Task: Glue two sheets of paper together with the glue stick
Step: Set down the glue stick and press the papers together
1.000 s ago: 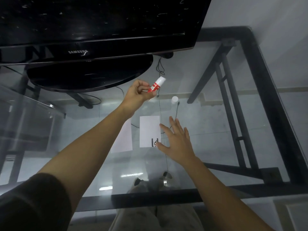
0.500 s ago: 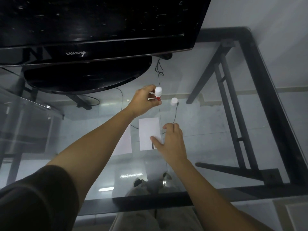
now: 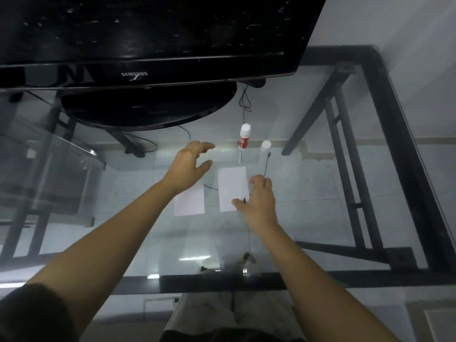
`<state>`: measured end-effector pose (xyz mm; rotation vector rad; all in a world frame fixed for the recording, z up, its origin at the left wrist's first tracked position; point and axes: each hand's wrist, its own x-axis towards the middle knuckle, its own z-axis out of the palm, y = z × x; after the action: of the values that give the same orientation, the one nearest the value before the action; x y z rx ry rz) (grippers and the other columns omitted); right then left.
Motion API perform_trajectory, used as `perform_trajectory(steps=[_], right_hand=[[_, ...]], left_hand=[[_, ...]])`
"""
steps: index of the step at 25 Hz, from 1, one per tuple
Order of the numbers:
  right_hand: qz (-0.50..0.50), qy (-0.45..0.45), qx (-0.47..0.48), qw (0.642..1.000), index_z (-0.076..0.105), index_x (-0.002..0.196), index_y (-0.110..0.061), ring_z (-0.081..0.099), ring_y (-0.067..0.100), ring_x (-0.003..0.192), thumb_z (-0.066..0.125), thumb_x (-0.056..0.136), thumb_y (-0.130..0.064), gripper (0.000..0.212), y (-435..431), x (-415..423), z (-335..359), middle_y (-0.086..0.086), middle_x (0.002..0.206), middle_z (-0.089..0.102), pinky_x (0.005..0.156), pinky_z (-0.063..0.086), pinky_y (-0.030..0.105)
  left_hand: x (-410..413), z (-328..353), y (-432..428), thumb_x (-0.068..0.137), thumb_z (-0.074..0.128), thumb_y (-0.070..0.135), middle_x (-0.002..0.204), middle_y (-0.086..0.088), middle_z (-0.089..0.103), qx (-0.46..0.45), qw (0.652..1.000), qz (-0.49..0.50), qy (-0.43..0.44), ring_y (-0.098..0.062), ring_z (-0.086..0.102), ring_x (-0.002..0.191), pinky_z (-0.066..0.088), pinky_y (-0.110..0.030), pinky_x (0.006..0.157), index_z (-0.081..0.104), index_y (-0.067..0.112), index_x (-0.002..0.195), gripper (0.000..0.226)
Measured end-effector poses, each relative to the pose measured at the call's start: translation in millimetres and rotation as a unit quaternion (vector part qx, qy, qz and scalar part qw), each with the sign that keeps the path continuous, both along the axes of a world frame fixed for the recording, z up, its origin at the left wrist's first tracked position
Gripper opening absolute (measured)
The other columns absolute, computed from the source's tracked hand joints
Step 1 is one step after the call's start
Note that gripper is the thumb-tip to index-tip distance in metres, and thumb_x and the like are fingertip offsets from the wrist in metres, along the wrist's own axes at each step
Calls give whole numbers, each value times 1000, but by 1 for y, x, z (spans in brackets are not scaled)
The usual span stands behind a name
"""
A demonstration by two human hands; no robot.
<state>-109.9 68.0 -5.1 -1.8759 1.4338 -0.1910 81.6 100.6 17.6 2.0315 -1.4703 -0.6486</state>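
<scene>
A red and white glue stick stands upright on the glass table, its white cap standing apart just to its right. Two white sheets lie side by side: the left sheet is partly under my left wrist, the right sheet lies below the glue stick. My left hand hovers open to the left of the glue stick, holding nothing. My right hand rests with its fingers curled on the right sheet's lower right corner; whether it pinches the sheet is unclear.
A black Samsung monitor on an oval stand fills the back left. Thin black cables run across the glass. The table's black metal frame borders the right and near edges.
My left hand set the glue stick down upright beside the cap, let go and drew back to the left. My right hand stayed on the right sheet's corner.
</scene>
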Motion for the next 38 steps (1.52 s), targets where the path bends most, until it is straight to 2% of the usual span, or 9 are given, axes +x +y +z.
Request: perform_trajectory(steps=[9,14,20,22,26,29,33,35,38], right_hand=[[-13,18,-18,1000,41,119,-8,51,32,107,75,72,-11,58,7,8,2,16,123,43,86,47,34],[-28,-20,28,999,33,126,-11,52,25,96,72,70,-5,68,5,1,2,14,127,40,78,46,30],[-82,-31,36,996,34,124,-21,53,28,106,75,70,-8,69,-5,-37,0,12,122,52,83,54,37],[-88,-27,13,996,36,124,-23,54,28,104,73,73,-10,65,-10,-48,0,12,122,53,78,53,32],[-133,-98,16,986,42,121,-22,55,11,83,68,79,-9,51,-18,-65,3,4,114,57,48,42,5],[-150,-152,-3,977,49,108,-22,53,2,73,67,81,-12,34,-18,-68,11,-5,103,55,49,39,-2],[-131,-194,-72,970,55,96,-25,56,0,73,66,81,-11,23,-6,-63,24,-9,91,59,58,42,-1],[-87,-192,-111,971,58,93,-21,57,4,69,66,81,-8,19,0,-55,29,-7,84,58,61,45,3],[-20,-148,-164,975,60,93,-14,53,5,65,65,81,-7,15,7,-39,32,-3,87,58,62,46,5]], left_hand=[[16,-27,106,84,66,24,123,-11,61,70,988,-25,-133,-32,51,113,39,-40,95,61,9,118,37],[0,-36,98,85,63,33,129,-4,59,60,985,-1,-162,-29,48,116,37,-41,93,60,16,121,40],[-35,-44,65,87,58,37,134,1,54,58,988,14,-142,-25,42,120,34,-39,93,55,20,126,43],[-45,-45,57,88,56,39,135,3,53,61,988,3,-144,-24,41,120,33,-38,93,53,21,127,43],[-62,-47,51,88,54,39,137,3,51,62,989,-11,-131,-22,39,121,33,-38,93,52,22,128,44],[-65,-45,53,89,53,39,139,2,48,77,990,-14,-119,-21,37,124,32,-40,95,49,21,131,45],[-68,-24,49,91,54,30,127,-4,55,-16,996,84,4,-21,49,114,39,-29,90,54,16,123,35],[-63,-4,40,91,54,32,105,2,67,-37,974,164,154,-13,63,95,45,-23,77,64,19,104,21],[-61,23,29,83,57,50,85,6,72,14,928,153,339,-7,68,77,50,-25,69,67,21,89,31]])
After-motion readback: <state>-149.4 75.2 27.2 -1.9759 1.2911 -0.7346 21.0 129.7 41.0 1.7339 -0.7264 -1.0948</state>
